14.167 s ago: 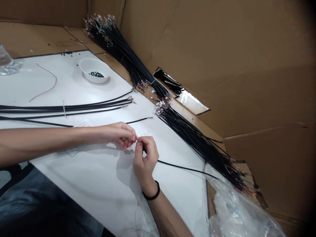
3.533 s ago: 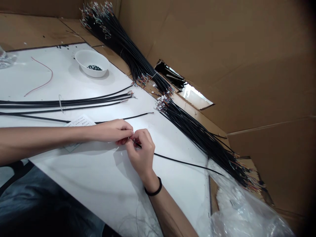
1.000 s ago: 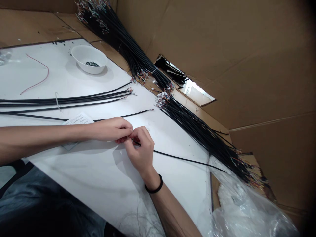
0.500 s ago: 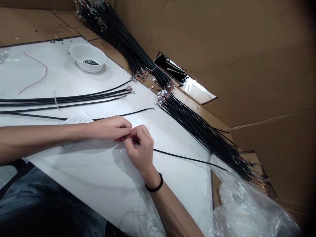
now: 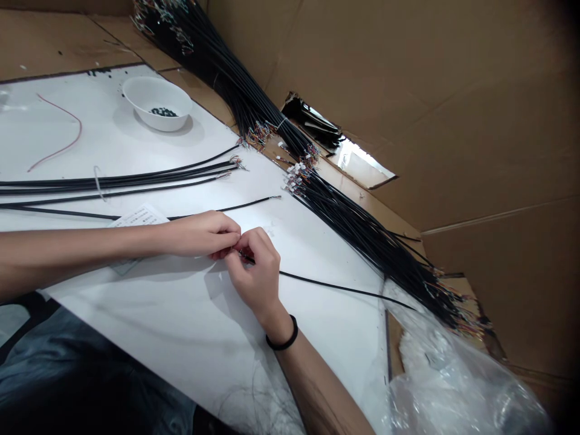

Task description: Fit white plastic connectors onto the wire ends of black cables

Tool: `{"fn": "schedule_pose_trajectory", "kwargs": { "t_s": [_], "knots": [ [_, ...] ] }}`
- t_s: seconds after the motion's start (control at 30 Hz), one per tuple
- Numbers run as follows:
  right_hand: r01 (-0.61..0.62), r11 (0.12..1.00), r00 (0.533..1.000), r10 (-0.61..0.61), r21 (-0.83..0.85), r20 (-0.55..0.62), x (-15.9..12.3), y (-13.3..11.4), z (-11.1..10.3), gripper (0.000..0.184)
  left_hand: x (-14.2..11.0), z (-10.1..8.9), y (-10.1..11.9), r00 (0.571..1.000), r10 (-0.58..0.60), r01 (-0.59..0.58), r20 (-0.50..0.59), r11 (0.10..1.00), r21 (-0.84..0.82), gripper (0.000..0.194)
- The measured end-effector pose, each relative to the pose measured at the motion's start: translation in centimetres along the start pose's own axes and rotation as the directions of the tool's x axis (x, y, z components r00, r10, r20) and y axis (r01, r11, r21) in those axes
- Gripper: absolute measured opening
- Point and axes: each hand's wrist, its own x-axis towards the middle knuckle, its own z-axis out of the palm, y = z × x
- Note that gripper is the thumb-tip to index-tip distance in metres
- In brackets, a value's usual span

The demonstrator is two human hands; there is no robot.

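A thin black cable [image 5: 335,286] runs across the white tabletop from the right and ends in my right hand [image 5: 258,269]. My right hand is closed, thumb and fingers pinched round the cable close to its end. My left hand [image 5: 203,234] meets it from the left, fingertips pressed together and touching the right fingers. What the left fingertips pinch is too small and covered to make out. Just behind the left hand lies another black cable [image 5: 247,205] with a stripped end. A printed paper label [image 5: 144,216] in a clear bag is partly under my left forearm.
Several black cables [image 5: 172,178] lie at the left. A white bowl [image 5: 158,103] holds small black pieces; a red wire [image 5: 79,130] curves beside it. Cable bundles [image 5: 367,235] line the cardboard edge. A clear plastic bag [image 5: 462,386] sits at the lower right.
The whole view has shifted slightly, so everything sits a little further left and up. Both hands keep the same pinched pose.
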Motion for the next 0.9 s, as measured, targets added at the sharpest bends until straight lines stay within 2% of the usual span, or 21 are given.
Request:
{"fn": "schedule_pose_trajectory", "kwargs": {
  "t_s": [0.47,0.73,0.9],
  "knots": [
    [0.007,1.0,1.0,-0.007,0.001,-0.016,-0.02,-0.06,0.02,0.017,-0.06,-0.02,0.19,1.0,0.012,-0.012,0.002,1.0,-0.004,0.028],
    [0.032,0.999,0.996,-0.032,0.005,-0.078,0.03,-0.13,-0.06,0.016,-0.03,-0.02,-0.14,1.0,0.019,-0.014,0.024,0.984,-0.178,0.029],
    [0.008,1.0,0.996,-0.008,-0.001,-0.089,0.02,-0.23,-0.22,0.016,0.03,0.23,-0.1,0.997,0.066,-0.071,-0.039,0.987,-0.145,0.033]
  ]
}}
